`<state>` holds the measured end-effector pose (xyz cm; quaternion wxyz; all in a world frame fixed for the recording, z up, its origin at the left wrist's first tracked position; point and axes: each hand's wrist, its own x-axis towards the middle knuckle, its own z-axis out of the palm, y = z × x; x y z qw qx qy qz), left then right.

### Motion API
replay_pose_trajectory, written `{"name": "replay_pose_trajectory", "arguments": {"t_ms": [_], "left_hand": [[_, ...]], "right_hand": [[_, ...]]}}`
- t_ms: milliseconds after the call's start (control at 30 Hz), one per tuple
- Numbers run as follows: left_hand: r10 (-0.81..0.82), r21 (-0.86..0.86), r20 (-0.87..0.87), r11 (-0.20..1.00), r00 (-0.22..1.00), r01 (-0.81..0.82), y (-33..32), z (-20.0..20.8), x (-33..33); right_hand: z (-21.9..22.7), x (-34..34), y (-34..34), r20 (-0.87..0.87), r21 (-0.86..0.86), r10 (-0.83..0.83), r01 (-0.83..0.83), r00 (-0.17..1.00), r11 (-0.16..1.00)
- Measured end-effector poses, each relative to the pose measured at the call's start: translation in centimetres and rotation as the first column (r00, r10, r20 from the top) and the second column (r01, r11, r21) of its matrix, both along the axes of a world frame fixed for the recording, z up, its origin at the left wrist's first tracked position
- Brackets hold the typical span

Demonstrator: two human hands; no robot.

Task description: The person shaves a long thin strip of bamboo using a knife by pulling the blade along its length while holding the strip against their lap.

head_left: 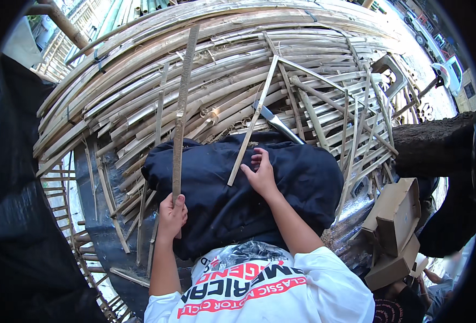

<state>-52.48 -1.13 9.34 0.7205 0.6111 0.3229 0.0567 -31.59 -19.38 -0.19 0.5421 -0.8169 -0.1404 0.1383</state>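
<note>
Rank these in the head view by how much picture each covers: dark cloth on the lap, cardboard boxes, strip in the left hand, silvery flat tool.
1. Dark cloth
2. Cardboard boxes
3. Strip in the left hand, long but narrow
4. Silvery flat tool, partly hidden

You're rocking a white short-sleeved tee (318, 280) with red-and-black lettering (238, 282), dark cloth (302, 175) over your lap beside your gripping left hand (171, 219).

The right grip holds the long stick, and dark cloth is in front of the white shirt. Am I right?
Wrong side: the head view shows the left grip holding the long stick. Dark cloth is in front of the white shirt.
</note>
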Motion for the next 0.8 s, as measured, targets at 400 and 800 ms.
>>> {"name": "replay_pose_trajectory", "arguments": {"t_ms": [400, 800], "left_hand": [[-0.007, -0.274, 0.025, 0.962, 1.000, 0.014, 1.6, -3.8, -2.1], [-0.004, -0.296, -0.063, 0.955, 0.998, -0.015, 2.1, -3.3, -1.6]], "right_hand": [[-1.4, 17.0, -4.4, 0.270, -0.854, 0.244, 0.115, 0.931, 0.507], [0.2, 16.8, -4.2, 0.305, -0.831, 0.259, 0.124, 0.916, 0.542]]}}
